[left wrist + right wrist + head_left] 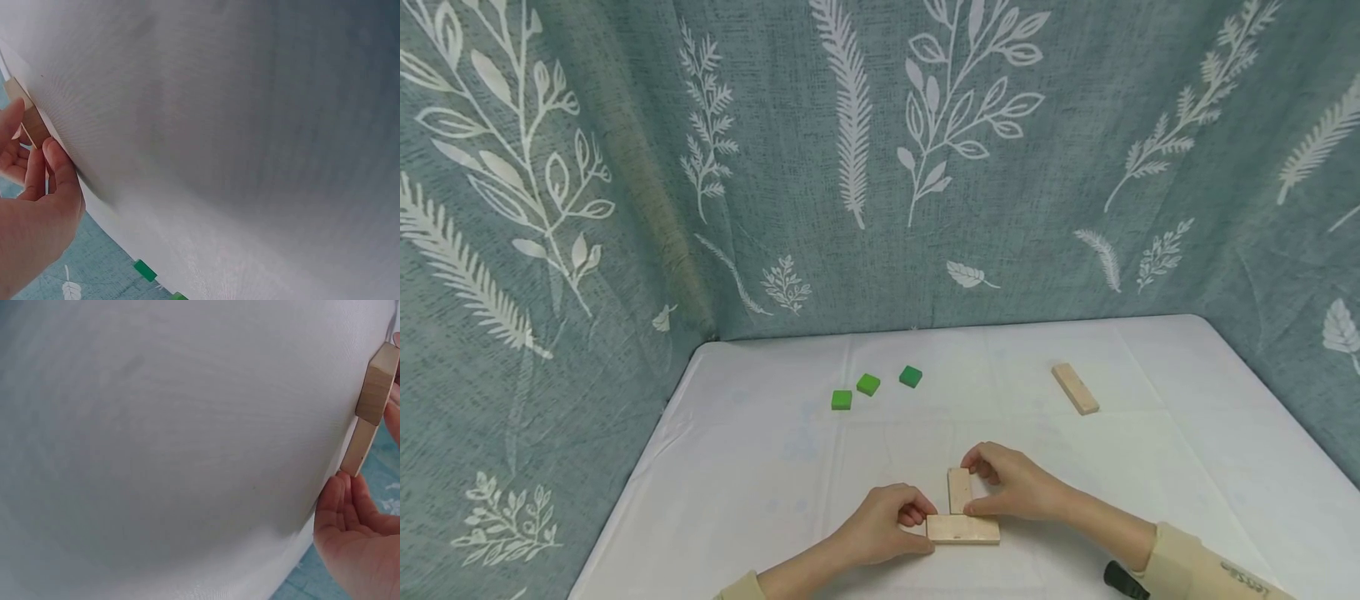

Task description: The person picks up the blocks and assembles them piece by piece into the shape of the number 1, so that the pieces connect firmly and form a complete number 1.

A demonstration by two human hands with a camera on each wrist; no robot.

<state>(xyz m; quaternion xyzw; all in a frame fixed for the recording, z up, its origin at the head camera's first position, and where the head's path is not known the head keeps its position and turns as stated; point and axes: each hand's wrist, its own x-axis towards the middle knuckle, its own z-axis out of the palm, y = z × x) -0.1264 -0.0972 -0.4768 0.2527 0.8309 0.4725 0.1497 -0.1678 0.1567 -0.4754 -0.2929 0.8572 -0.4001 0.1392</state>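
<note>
Two pale wooden blocks lie on the white-covered table in the head view, arranged like an upside-down T. The crosswise block (964,531) is nearer the person, and the lengthwise block (958,490) meets its far long edge. My left hand (880,527) pinches the left end of the crosswise block between thumb and fingers. With fingertips at the far end and thumb by the near end, my right hand (1018,485) holds the lengthwise block. In the right wrist view, the lengthwise block (357,447) abuts the other block (380,387).
Three green square pieces, a left one (842,400), a middle one (868,384) and a darker one (911,376), lie farther back. Another wooden block (1075,388) rests at the back right. A black object (1124,578) shows beside the right sleeve. A patterned curtain (880,275) surrounds the table.
</note>
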